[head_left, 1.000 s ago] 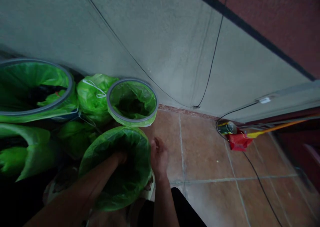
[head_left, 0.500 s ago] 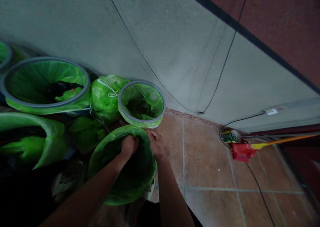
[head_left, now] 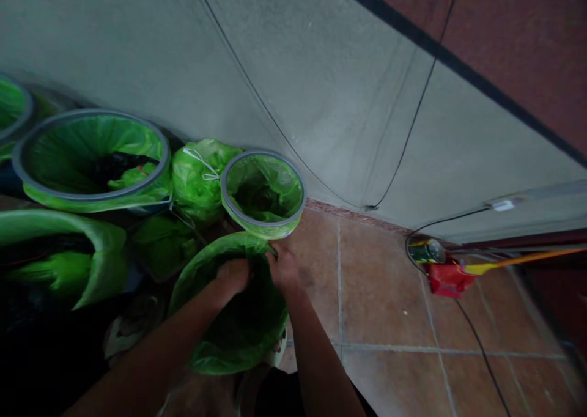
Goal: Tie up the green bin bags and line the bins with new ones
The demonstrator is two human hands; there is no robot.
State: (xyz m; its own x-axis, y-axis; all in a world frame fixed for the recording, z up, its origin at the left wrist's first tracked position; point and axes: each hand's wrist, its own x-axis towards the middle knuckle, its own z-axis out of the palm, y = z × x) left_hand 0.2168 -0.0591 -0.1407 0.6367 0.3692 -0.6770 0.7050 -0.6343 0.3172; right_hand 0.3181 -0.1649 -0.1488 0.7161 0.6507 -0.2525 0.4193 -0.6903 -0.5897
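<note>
In front of me stands a bin lined with a green bin bag (head_left: pixel 192 285), its edge folded over the rim. My right hand (head_left: pixel 285 270) pinches the bag at the far right of the rim. Inside the mouth, close to the far wall, is my left hand (head_left: pixel 233 275), fingers curled and slightly blurred; their tips are lost in the dark lining. A smaller bin with a grey ring (head_left: pixel 263 221) touches or nearly touches the far rim, also lined in green. A tied green bag (head_left: pixel 202 184) rests left of it.
More lined bins stand to the left, one wide with a grey ring (head_left: pixel 92 194), another with a folded bag edge (head_left: pixel 112 258). A red dustpan (head_left: pixel 452 279), a can (head_left: pixel 426 251) and a black cable (head_left: pixel 481 350) lie on the tiled floor (head_left: pixel 380 295) at right.
My left hand has dropped slightly deeper into the bin, away from the rim. My right hand stays at the far right edge, its fingers shifted a little. The view has drifted slightly.
</note>
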